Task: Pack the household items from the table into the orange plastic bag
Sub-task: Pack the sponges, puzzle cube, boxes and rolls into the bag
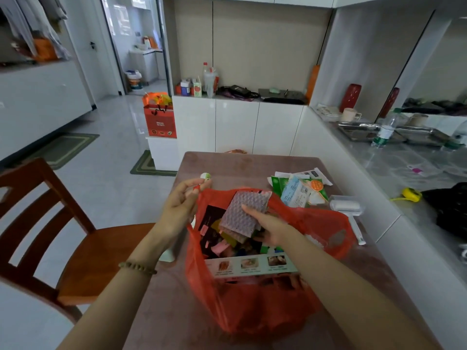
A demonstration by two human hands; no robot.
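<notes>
Gaping orange plastic bag (252,306), crammed, left fingers (188,190) pinching rim, right fingers (250,209) gripping purple pads (235,219).

A: Your wrists, anything on 'em?
B: Yep. Your left wrist (144,255), lower left of frame: one bead bracelet (137,268), single strand, small round brownish beads, dull finish.
A: And your arms?
B: Left forearm (108,304) & right forearm (353,291) bare down to btm edge. Left hand (180,210) & right hand (271,223) bare too, approx mid-frame. Nails too blurry to judge.
</notes>
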